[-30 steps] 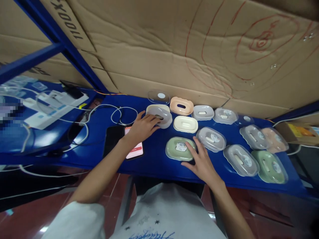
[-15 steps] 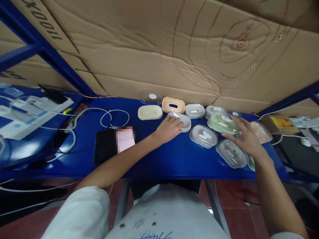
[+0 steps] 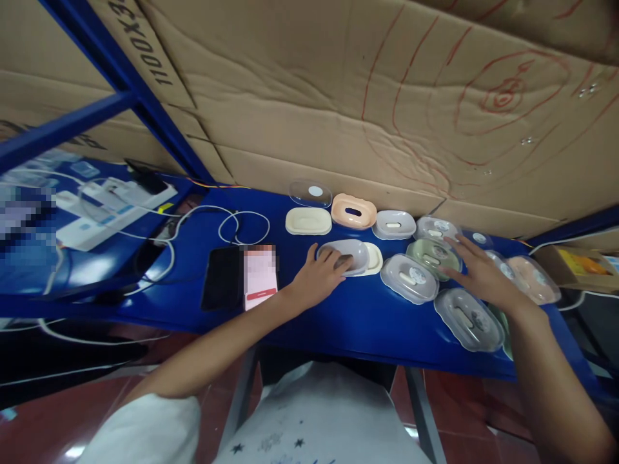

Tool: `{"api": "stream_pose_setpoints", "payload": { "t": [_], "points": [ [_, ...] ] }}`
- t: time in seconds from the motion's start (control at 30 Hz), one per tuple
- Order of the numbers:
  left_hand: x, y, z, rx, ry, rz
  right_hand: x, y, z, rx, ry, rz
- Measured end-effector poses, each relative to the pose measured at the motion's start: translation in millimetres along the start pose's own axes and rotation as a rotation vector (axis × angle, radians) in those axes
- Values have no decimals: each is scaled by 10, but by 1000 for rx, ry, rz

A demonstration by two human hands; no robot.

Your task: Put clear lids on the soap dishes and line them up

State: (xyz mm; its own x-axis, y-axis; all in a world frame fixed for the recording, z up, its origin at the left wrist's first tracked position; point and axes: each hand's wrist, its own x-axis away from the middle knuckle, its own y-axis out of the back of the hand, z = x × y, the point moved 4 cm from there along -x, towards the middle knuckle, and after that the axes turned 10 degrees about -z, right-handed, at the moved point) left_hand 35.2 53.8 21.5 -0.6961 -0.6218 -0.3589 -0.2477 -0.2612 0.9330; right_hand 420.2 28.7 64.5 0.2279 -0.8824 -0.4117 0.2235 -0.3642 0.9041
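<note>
My left hand has its fingers curled over the near edge of a pale grey soap dish, which overlaps a cream dish piece under its right side. My right hand is spread beside a green soap box with a clear lid. Its thumb and fingertips are close to the box's right edge; whether they touch cannot be told. Lidded grey soap boxes stand around it, one to the left and one nearer me. A peach lidded box is beyond my right wrist.
Along the cardboard wall are a clear lid, a cream dish, a peach dish and a grey dish. Phones and looped white cables lie left. A cardboard box stands right.
The green box has come down onto the table, and my right hand's fingers have spread. My left hand has shifted the grey dish nearer me, exposing the cream piece. The camera view has turned left.
</note>
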Motion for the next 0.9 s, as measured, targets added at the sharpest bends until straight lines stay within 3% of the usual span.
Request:
{"api": "stream_pose_setpoints", "payload": {
  "t": [0.1, 0.2, 0.3, 0.43, 0.67, 0.9],
  "points": [
    [-51, -55, -17, 19, -26, -28, -221, -90, 709, -56, 105, 2],
    [-139, -110, -58, 31, -63, -33, -307, -439, 1425, -59, 260, 134],
    [-200, -125, -72, 35, -69, -33, -334, -770, 1740, 9, 243, 173],
    [-211, -124, -35, 55, -102, -26, -384, -926, 1730, 52, 176, 139],
    [-278, -232, 129, 169, -128, -34, -469, -947, 1643, 46, 126, 135],
    [-343, -256, 172, 182, -51, 13, -569, -945, 1559, -33, 138, 133]
  ]
}}
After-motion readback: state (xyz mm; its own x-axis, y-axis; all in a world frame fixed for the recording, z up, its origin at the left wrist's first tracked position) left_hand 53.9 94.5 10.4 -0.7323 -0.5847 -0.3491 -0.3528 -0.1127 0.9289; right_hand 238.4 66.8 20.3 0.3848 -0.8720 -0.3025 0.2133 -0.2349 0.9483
